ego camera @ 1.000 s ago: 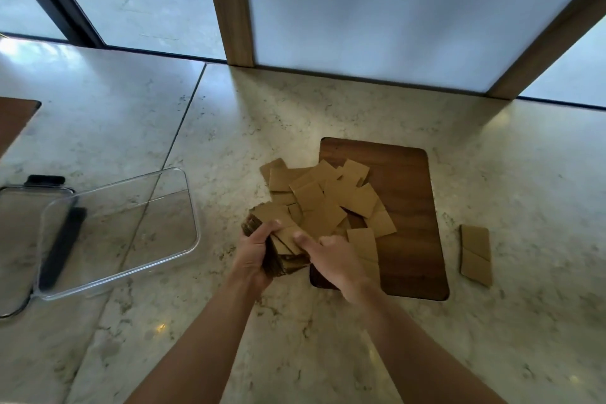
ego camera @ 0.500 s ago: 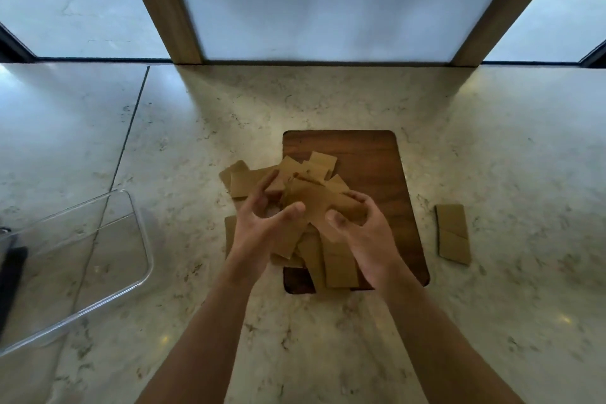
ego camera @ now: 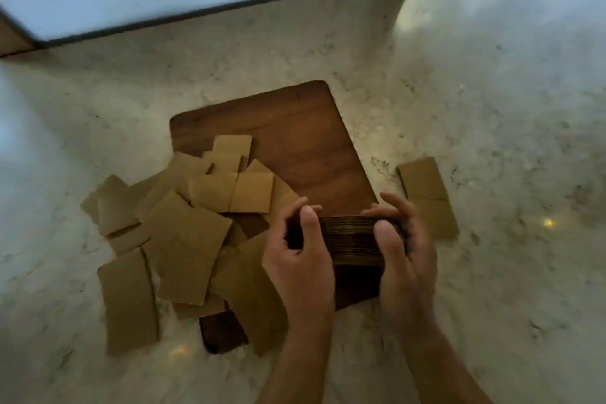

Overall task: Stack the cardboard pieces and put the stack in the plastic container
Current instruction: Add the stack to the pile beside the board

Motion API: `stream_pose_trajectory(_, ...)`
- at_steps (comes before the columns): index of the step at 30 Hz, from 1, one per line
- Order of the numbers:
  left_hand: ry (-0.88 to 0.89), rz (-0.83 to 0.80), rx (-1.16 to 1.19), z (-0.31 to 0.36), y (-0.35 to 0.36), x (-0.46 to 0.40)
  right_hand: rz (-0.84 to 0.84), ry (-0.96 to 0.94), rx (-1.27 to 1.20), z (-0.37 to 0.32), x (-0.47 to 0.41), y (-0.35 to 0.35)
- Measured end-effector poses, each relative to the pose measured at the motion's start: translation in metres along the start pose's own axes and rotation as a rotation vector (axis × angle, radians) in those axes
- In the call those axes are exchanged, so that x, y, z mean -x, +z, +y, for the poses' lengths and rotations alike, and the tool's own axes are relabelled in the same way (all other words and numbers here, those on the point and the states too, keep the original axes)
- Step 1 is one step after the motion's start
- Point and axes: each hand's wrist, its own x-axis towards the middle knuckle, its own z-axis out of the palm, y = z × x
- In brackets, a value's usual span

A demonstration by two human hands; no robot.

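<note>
The cardboard stack point(ego camera: 352, 239) sits squeezed between both hands over the near right part of the wooden board point(ego camera: 305, 147), its layered edges facing the camera. The left hand point(ego camera: 300, 259) curls round its left end, thumb on the near face; the right hand point(ego camera: 405, 256) wraps the right end likewise. Loose cardboard pieces point(ego camera: 183, 226) lie scattered and overlapping to the left, partly on the board, partly on the marble counter point(ego camera: 508, 92). Two more pieces point(ego camera: 426, 187) lie on the counter just behind the right hand.
</note>
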Motion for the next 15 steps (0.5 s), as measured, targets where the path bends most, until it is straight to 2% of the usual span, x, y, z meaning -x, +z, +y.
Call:
stream_pose_trajectory(3,0.116,0.031,0.000,-0.006,0.004,0.001,0.158,0.000,0.006,-0.001,-0.008,0.012)
stream_pose_trajectory(8,0.193,-0.047,0.000,-0.012,0.003,-0.008,0.087,-0.027,0.134,0.013,-0.016,0.005)
stream_pose_trajectory(12,0.153,-0.165,0.066,-0.015,0.002,-0.009,0.012,-0.027,0.060,0.016,-0.015,0.004)
stream_pose_trajectory(15,0.152,-0.195,0.068,-0.019,0.000,-0.012,0.010,-0.065,0.166,0.018,-0.019,0.004)
